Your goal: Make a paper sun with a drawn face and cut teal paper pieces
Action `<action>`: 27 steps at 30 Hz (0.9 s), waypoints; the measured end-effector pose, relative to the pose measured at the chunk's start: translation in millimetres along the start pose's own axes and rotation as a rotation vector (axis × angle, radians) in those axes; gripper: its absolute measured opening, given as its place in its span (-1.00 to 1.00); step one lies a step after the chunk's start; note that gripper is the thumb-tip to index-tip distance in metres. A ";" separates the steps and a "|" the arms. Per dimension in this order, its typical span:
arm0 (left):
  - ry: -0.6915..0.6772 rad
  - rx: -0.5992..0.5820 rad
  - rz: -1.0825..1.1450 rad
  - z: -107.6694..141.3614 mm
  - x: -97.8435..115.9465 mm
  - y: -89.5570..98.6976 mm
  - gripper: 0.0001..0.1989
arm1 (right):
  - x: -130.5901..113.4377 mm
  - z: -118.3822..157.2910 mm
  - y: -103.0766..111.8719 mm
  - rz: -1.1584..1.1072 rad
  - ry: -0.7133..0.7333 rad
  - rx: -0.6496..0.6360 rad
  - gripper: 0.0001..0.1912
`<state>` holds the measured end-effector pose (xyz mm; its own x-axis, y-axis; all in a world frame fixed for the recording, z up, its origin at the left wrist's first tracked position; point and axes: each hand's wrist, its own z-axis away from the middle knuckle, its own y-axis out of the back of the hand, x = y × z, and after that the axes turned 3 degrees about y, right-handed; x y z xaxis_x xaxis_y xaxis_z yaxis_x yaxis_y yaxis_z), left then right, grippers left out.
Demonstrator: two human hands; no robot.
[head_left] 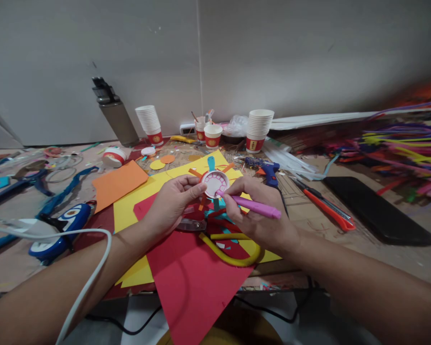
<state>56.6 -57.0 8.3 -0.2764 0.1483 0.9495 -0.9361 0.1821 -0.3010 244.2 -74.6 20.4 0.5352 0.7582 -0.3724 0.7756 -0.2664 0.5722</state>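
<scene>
My left hand pinches the rim of a small round white paper cup piece between thumb and fingers. Coloured paper strips stick out around it, among them a teal one at the top and an orange one below. Closed around a pink-purple marker, my right hand rests its tip at the piece's inner right side. A ring of pink outlined shapes curves along the inside. Under both hands lie red paper, yellow paper and a thick yellow bent loop.
At the back stand paper cup stacks and a grey bottle. A blue glue gun, an orange-red utility knife and a black phone-like slab lie right. Blue stapler-like object and a white cable sit left.
</scene>
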 end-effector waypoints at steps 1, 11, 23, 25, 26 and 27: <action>0.004 -0.001 -0.002 -0.1 0.2 -0.1 -0.73 | 0.0 0.0 0.0 -0.002 0.002 -0.002 -0.94; 0.014 -0.009 -0.005 0.3 -0.6 1.1 -0.73 | 2.0 0.0 -0.7 -0.006 0.014 0.013 -0.94; 0.000 -0.017 -0.014 -0.4 -2.2 1.5 -0.72 | 0.0 -1.0 -1.5 0.006 0.048 0.018 -0.93; 0.009 -0.017 -0.011 0.1 -1.6 0.9 -0.72 | 0.4 -1.1 -2.0 0.015 0.055 0.020 -0.93; 0.012 -0.011 -0.008 0.3 -1.2 0.5 -0.72 | 0.6 -1.1 -2.2 0.019 0.060 0.019 -0.93; 0.015 -0.005 -0.007 0.5 -0.9 0.0 -0.71 | 0.7 -1.1 -2.2 0.024 0.064 0.015 -0.93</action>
<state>56.7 -57.7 7.5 -0.2670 0.1613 0.9501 -0.9369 0.1876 -0.2951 242.4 -72.8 19.7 0.5311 0.7882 -0.3109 0.7682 -0.2932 0.5691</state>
